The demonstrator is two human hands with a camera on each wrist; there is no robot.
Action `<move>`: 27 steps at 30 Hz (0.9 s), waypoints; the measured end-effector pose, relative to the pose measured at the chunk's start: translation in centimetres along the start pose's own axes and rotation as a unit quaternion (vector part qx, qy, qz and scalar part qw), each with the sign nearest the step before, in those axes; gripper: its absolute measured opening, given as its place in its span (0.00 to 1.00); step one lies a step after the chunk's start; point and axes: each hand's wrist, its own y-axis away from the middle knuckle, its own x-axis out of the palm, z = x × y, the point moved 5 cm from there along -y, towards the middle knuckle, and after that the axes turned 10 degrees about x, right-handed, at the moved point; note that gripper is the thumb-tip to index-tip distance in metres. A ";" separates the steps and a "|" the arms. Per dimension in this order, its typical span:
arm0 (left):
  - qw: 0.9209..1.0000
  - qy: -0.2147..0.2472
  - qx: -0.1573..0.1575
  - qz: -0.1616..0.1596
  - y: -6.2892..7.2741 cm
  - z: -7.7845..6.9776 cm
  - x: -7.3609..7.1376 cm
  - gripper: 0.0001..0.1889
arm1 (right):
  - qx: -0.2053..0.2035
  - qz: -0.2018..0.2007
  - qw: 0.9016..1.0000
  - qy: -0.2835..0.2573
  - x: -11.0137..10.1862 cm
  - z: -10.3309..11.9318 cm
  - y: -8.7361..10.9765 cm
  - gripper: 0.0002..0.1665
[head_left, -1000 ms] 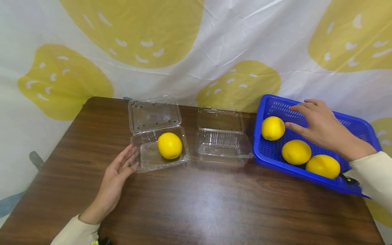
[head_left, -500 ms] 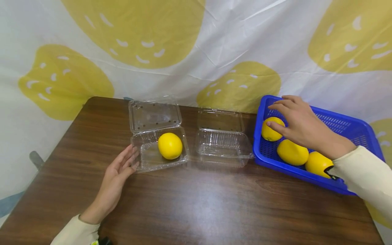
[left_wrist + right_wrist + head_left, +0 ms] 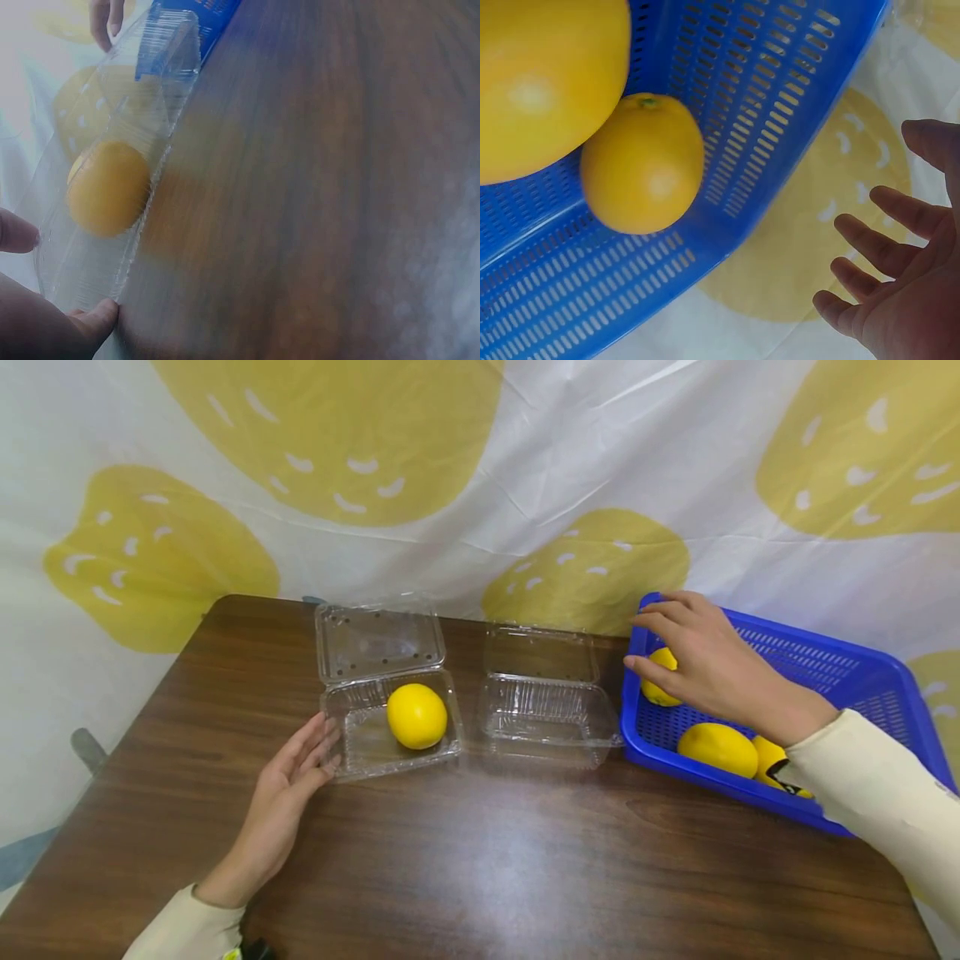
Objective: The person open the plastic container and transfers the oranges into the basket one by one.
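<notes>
My left hand [image 3: 273, 802] lies at the left side of a clear plastic clamshell container [image 3: 393, 768]. Its fingers are fairly straight along the wall, with the thumb at the near corner. The lid stands up at the back, and one lemon [image 3: 417, 717] sits inside. Over the left end of a blue basket [image 3: 723, 787], my right hand [image 3: 708, 656] spreads its fingers and holds nothing. It partly hides a lemon [image 3: 660, 683] at that end. Two more lemons lie along the front, one [image 3: 717, 750] in plain sight, the other [image 3: 768, 756] partly behind the wrist.
A second clear clamshell container [image 3: 551, 714] stands with its lid up between the first container and the basket, holding no fruit. All stand on a brown wooden table [image 3: 495, 868]. A white curtain [image 3: 570, 452] with yellow fruit prints hangs behind it.
My right hand has moved left across the basket to above its left end. The basket's right end has swung slightly nearer, and the front lemons have shifted a little. My left hand stays put.
</notes>
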 end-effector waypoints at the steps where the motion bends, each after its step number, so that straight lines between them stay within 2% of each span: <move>1: 1.000 0.001 0.000 0.000 0.0 0.0 0.0 0.37 | -0.001 0.000 1.000 0.000 0.1 0.1 -0.1 0.30; 19: 1.000 0.008 0.001 -0.007 0.2 -0.3 0.1 0.37 | -0.036 0.004 0.999 -0.008 0.8 4.0 -1.8 0.28; 27: 1.000 -0.001 -0.001 -0.003 0.3 -0.3 -0.1 0.37 | -0.076 -0.011 0.997 -0.014 1.7 6.8 -2.5 0.29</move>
